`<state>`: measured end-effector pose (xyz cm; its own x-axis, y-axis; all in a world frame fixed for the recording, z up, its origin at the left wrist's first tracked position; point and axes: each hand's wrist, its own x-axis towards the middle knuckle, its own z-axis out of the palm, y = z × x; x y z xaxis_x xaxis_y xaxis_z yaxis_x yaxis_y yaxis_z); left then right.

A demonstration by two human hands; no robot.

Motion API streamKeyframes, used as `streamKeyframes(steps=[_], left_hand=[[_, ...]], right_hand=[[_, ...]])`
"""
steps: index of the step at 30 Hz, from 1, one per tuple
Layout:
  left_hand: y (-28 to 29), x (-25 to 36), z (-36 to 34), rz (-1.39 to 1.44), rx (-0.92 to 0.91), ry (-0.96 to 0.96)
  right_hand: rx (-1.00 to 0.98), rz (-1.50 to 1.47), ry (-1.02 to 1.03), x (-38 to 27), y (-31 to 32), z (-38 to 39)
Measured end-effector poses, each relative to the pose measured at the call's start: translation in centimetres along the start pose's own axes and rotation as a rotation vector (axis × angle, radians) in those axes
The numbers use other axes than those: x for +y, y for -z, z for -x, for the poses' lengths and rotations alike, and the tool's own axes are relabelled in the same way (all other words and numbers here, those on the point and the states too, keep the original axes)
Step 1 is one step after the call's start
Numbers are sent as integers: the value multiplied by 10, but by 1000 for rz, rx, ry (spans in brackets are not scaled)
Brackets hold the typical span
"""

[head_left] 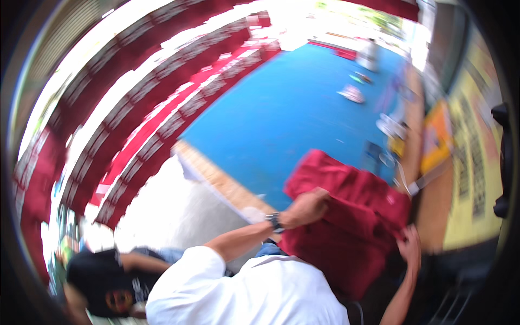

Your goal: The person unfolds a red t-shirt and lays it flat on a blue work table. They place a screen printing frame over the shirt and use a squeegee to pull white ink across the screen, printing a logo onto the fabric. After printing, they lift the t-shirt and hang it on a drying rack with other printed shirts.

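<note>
Left hand and right hand clamp the cloth at the near side of the table; even pulling should smooth its creases.

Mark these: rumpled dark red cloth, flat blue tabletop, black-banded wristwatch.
Rumpled dark red cloth (341,230), head view: middle of its spread fabric.
Flat blue tabletop (271,119), head view: bare middle stretch.
Black-banded wristwatch (274,222), head view: middle of its visible side.

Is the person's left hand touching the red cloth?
Touching. The head view shows the left hand closed on the red cloth, which creases there.
</note>
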<state>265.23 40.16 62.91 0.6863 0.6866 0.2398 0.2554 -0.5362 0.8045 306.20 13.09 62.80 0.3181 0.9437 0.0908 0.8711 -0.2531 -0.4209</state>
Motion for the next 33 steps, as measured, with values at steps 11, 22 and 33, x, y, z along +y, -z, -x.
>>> streamKeyframes(steps=[11,22,33], left_hand=[[-79,-61,57,110,159,-158],[-68,-59,63,104,172,-137],[16,-44,69,472,-35,-46]], right_hand=[[-140,160,-139,75,-1,70],[23,38,-223,194,-40,92],[308,-41,-544,-55,27,128]])
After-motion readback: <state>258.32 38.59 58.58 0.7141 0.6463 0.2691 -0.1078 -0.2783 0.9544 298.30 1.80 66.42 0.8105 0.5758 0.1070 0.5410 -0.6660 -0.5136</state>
